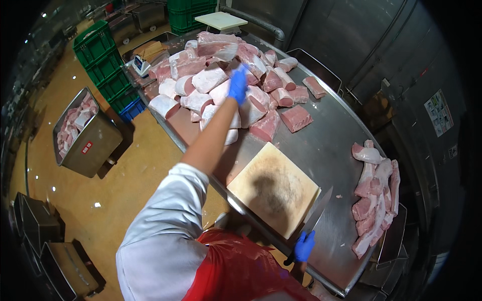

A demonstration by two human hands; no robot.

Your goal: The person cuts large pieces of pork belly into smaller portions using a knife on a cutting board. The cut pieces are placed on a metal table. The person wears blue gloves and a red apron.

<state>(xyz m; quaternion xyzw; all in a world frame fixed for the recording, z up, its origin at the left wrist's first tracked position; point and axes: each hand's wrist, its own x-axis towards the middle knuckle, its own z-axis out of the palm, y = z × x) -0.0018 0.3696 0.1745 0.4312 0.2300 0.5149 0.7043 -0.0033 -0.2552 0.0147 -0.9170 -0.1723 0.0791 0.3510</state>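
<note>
My left hand [238, 86], in a blue glove, reaches over a heap of pork loin pieces [208, 78] on the steel table. Its fingers look stretched out over the pieces; whether they touch one is hard to make out. My right hand [304, 246], also blue-gloved, is closed round the dark handle of a long knife [319, 210] near the table's front edge. The blade points away from me, beside a worn cream cutting board [273, 188]. One cut loin piece [296, 119] lies between the heap and the board.
Long trimmed meat strips [374, 200] lie at the steel table's [334, 145] right end. A steel meat bin [90, 138] stands on the floor at left, near stacked green crates [103, 62]. A scale [140, 65] sits by the table's left edge, and a white board [221, 20] beyond the heap.
</note>
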